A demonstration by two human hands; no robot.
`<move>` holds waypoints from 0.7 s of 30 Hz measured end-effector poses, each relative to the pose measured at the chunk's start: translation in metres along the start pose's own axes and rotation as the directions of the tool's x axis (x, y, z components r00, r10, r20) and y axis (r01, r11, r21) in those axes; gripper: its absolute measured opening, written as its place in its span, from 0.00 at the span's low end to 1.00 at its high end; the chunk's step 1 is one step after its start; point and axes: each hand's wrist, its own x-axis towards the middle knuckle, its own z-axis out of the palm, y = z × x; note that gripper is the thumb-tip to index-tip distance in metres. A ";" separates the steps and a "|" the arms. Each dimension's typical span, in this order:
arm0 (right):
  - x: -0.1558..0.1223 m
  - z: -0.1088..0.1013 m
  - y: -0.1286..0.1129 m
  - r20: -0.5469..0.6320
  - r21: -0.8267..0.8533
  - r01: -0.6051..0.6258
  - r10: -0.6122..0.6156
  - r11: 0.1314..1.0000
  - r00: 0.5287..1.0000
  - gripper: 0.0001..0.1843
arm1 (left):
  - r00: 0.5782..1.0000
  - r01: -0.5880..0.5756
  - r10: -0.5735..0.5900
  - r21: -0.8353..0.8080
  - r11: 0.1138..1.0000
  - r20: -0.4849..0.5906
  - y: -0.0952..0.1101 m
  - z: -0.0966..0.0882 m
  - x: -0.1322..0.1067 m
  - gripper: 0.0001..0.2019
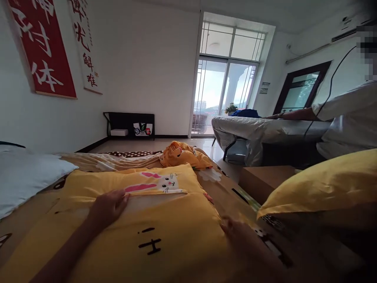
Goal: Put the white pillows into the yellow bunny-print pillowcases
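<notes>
A yellow pillow (182, 224) with a rabbit face and "Hi" on its case lies on the bed in front of me. Along a slit across the pillowcase (103, 179), a white strip of inner pillow (153, 201) shows. My left hand (107, 208) rests on top with its fingers curled at the left end of this slit, pinching the cloth. At the pillow's right edge, my right hand (240, 234) is closed on the border of the case; its lower part is dark and blurred.
A white pillow (32, 173) lies left; a crumpled yellow cloth (187, 155) sits beyond. On the right are a cardboard box (265, 179) and another yellow pillow (324, 184). Behind them, a person in white (350, 114) is at a plastic-covered table (265, 127).
</notes>
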 end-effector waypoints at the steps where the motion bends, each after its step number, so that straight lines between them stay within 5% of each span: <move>1: 0.009 -0.011 -0.007 -0.019 -0.070 0.039 -0.040 0.997 0.999 0.21 | 1.000 -0.008 0.008 -0.008 1.000 -0.018 -0.001 0.002 0.001 0.19; 5: 0.045 -0.063 -0.082 -0.109 -0.210 0.333 -0.361 0.919 0.926 0.25 | 0.981 -0.120 0.115 -0.019 0.993 -0.154 -0.003 -0.001 -0.001 0.19; 7: 0.062 -0.085 -0.133 -0.151 -0.253 0.494 -0.538 0.832 0.829 0.26 | 0.953 -0.186 0.183 0.010 0.982 -0.240 -0.001 -0.005 -0.008 0.17; 10: 0.094 -0.093 -0.191 -0.317 -0.294 0.556 -0.628 0.777 0.711 0.27 | 0.889 -0.288 0.299 0.083 0.954 -0.346 0.003 -0.012 -0.024 0.16; 12: 0.121 -0.068 -0.203 -0.383 -0.260 0.537 -0.596 0.803 0.705 0.26 | 0.851 -0.328 0.348 0.119 0.937 -0.393 0.006 -0.015 -0.034 0.16; 14: 0.147 -0.022 -0.193 -0.262 -0.164 0.516 -0.542 0.841 0.799 0.27 | 0.839 -0.336 0.359 0.129 0.933 -0.410 0.008 -0.014 -0.038 0.15; 15: 0.159 0.004 -0.182 -0.092 -0.093 0.491 -0.498 0.866 0.862 0.28 | 0.856 -0.319 0.341 0.122 0.940 -0.389 0.008 -0.012 -0.037 0.15; 17: 0.179 0.052 -0.154 0.275 0.049 0.359 -0.358 0.932 0.892 0.28 | 0.916 -0.265 0.279 0.088 0.960 -0.289 0.006 -0.004 -0.028 0.14; 21: 0.206 0.091 -0.102 0.380 0.063 0.205 -0.214 0.977 0.900 0.34 | 0.996 -0.090 0.089 -0.040 0.995 -0.015 -0.004 0.011 -0.001 0.16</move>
